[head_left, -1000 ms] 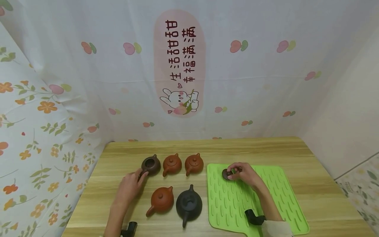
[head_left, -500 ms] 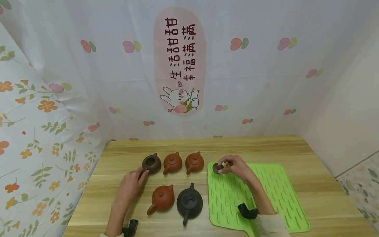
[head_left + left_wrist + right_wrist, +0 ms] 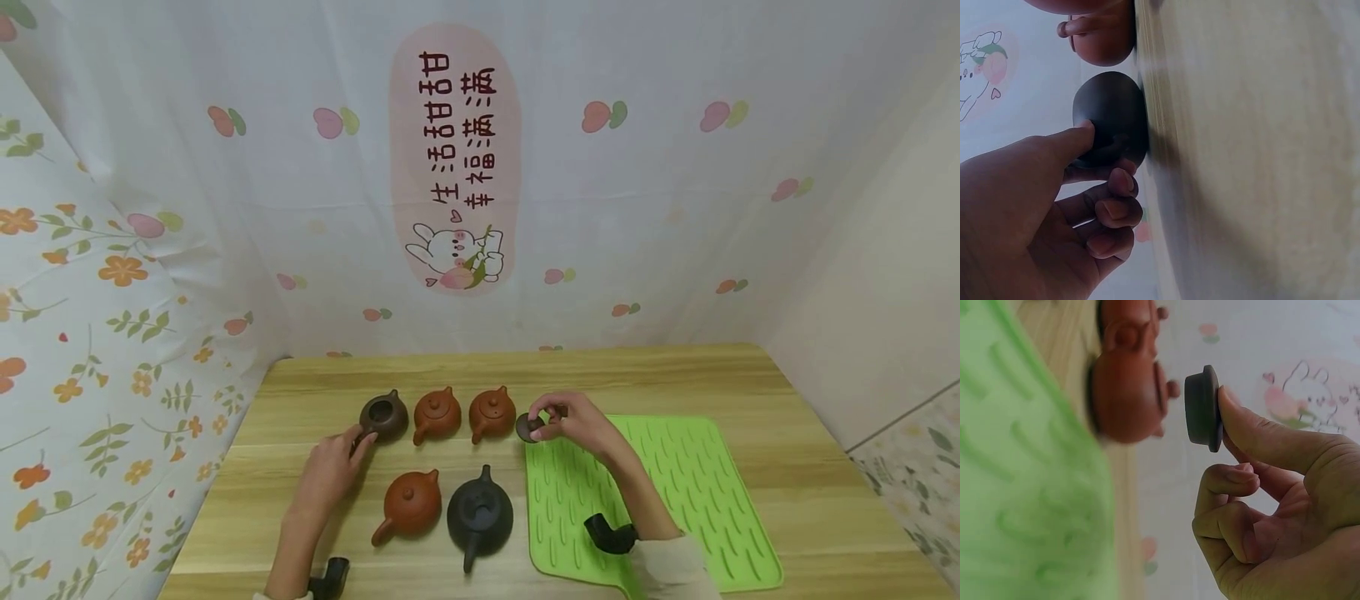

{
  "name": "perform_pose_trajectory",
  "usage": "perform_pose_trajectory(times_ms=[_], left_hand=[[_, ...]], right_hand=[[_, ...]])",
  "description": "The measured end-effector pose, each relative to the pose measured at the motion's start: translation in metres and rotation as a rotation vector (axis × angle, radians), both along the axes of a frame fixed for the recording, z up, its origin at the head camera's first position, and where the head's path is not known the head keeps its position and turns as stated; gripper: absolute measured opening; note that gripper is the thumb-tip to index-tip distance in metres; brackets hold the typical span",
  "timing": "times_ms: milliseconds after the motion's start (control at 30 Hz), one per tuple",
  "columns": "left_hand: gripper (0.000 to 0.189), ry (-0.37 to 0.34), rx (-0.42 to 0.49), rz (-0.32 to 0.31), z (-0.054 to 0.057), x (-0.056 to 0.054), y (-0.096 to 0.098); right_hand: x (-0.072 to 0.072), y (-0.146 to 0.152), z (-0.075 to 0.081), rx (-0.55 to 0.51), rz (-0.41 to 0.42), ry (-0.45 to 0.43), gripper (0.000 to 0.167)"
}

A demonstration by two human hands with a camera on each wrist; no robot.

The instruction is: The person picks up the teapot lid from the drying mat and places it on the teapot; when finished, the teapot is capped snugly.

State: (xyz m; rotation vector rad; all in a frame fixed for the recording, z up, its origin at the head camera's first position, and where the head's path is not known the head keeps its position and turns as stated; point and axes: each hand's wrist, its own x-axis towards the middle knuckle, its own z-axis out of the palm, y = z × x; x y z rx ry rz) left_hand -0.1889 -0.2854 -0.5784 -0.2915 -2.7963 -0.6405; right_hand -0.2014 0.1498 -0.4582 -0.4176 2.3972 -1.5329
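Note:
At the back left of the table stands a dark brown teapot (image 3: 384, 418) without its lid, its round opening facing up. My left hand (image 3: 332, 471) pinches its handle between thumb and fingers; the left wrist view shows the pot's dark side (image 3: 1113, 106). With thumb and finger my right hand (image 3: 577, 423) holds a dark brown teapot lid (image 3: 1202, 407) by its top, raised in the air. In the head view this lid appears over the left back corner of the green mat, just right of an orange-brown teapot (image 3: 492, 413).
Another orange-brown teapot (image 3: 437, 414) stands between the brown pot and its right neighbour. Nearer the front are a lidded orange-brown teapot (image 3: 412, 504) and a black teapot (image 3: 480, 517). A green mat (image 3: 675, 500) covers the right part of the wooden table (image 3: 817, 467).
The right hand has carried the lid leftward across the green mat to its left back corner. The left hand stays at the brown teapot's handle.

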Motion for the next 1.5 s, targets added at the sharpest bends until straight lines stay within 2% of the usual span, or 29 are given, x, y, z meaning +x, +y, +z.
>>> perform_pose_trajectory(times_ms=[267, 533, 733, 900, 1233, 1500], left_hand=[[0.029, 0.0, 0.004, 0.0, -0.01, -0.004, -0.005], [0.029, -0.032, -0.004, 0.002, -0.007, -0.006, -0.004], [0.026, -0.036, 0.003, 0.006, -0.007, -0.004, -0.005], [0.027, -0.039, 0.004, 0.0, -0.004, -0.003, -0.004], [0.027, 0.005, 0.001, 0.001, -0.011, -0.003, -0.006], [0.025, -0.02, 0.012, -0.004, -0.012, -0.007, -0.005]], right_hand=[[-0.005, -0.021, 0.008, 0.028, 0.046, 0.017, 0.017], [-0.008, -0.037, 0.01, 0.03, 0.061, 0.018, 0.015], [-0.016, -0.064, 0.017, 0.001, 0.126, 0.009, 0.016], [-0.021, -0.083, 0.025, 0.021, 0.159, 0.039, 0.017], [-0.029, -0.103, 0.028, 0.04, 0.19, 0.058, 0.016], [-0.039, -0.124, 0.03, 0.036, 0.219, 0.044, 0.015]])
